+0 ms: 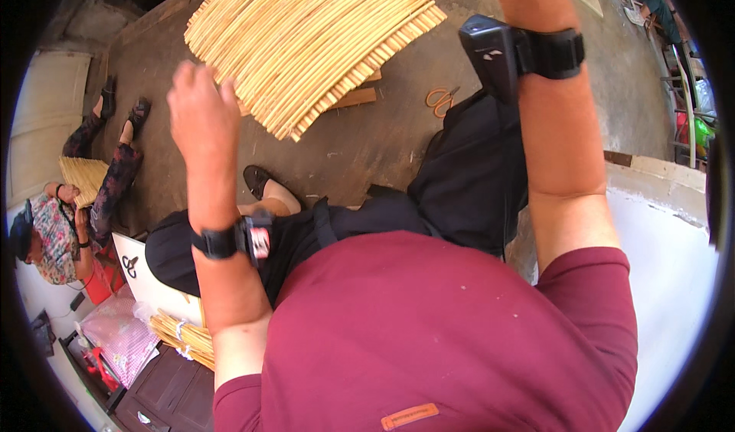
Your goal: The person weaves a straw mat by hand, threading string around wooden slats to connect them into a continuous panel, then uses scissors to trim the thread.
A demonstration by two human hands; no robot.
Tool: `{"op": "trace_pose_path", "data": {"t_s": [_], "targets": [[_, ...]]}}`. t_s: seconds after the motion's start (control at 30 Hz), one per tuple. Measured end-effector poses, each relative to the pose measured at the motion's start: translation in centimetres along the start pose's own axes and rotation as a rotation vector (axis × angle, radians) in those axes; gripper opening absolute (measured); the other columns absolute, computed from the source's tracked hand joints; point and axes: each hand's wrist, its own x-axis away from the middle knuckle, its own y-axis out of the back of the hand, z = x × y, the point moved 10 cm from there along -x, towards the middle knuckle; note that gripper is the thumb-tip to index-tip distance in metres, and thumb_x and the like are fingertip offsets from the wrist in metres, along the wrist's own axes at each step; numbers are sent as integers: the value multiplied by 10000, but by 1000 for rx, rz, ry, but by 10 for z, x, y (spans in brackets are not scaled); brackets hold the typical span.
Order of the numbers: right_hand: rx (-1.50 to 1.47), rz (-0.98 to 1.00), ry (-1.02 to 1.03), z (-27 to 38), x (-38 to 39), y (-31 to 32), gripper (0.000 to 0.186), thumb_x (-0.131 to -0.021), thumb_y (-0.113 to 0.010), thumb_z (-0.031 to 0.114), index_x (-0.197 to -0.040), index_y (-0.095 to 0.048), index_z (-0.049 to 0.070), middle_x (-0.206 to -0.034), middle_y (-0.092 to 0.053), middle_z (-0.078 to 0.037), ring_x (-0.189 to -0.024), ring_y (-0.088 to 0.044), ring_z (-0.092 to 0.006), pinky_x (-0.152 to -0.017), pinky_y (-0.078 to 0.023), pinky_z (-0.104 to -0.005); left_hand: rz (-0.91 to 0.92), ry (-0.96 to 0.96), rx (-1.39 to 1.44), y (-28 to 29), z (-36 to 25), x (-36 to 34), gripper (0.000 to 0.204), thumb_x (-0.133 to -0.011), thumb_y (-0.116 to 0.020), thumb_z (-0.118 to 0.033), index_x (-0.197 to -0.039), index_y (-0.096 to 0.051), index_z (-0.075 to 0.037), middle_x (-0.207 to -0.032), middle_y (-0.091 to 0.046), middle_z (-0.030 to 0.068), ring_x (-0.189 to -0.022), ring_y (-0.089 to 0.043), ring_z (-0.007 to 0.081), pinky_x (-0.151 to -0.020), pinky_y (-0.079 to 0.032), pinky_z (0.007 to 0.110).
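Note:
A wide mat of straw-coloured stalks [306, 41], laid side by side, fills the top of the head view over the floor. It slants, with its thick layered edge at the lower right. By the mat's left corner is my left hand [200, 106], slightly blurred. Its thumb stands apart from the bent fingers, and nothing shows between them. Whether the fingertips touch the mat I cannot tell. My right forearm [563, 133] reaches up past the mat's right side; the hand itself is cut off by the upper edge.
Orange-handled scissors [440, 103] lie on the floor right of the mat, near wooden pieces [356, 97] beneath it. At far left another person [57, 233] sits holding a smaller stalk mat [84, 178]. A tied stalk bundle [182, 338] and black scissors [130, 266] are at lower left.

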Motion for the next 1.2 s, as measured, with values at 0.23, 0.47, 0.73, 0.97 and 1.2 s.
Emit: {"op": "trace_pose_path", "data": {"t_s": [0.23,0.47,0.73,0.97,1.2], "targets": [[275,61,-280,-95,14,62,10,-905,-565,52,-910,-568,43,-757,-618,-41,-593,-601,-110,-550,-498,-234,1273,498,1378,-120,-141,137,436,-923,-597,-340,-1193,-567,1,-1018,-663,122,-883,-644,191,-754,-522,312],[299,174,-491,-120,27,63,51,-906,-576,90,-870,-575,54,-703,-614,-22,-520,-552,-65,-482,-447,-203,1171,1048,1885,-177,-192,152,715,-871,-656,-451,-1353,-352,-18,-1368,-408,251,-1216,-468,378,-970,-439,503],[649,397,-358,-121,41,34,65,-874,-592,90,-857,-595,27,-679,-604,-45,-624,-583,-105,-548,-464,-274,610,1405,2123,-210,-149,149,448,-953,-533,-431,-1159,-456,-41,-1008,-591,152,-884,-597,267,-769,-525,419],[928,685,-186,-127,67,12,91,-811,-604,111,-856,-623,34,-730,-624,-204,-696,-638,-334,-643,-494,-406,467,1347,2016,-225,-98,158,382,-953,-548,-403,-1001,-566,-25,-833,-631,101,-747,-613,222,-705,-541,407],[510,802,-830,-134,106,-1,74,-857,-591,97,-840,-619,31,-658,-616,-45,-597,-583,-106,-560,-485,-255,842,1107,1984,-229,-29,185,309,-938,-594,-332,-967,-620,-25,-822,-676,99,-704,-655,191,-678,-575,375]]}}
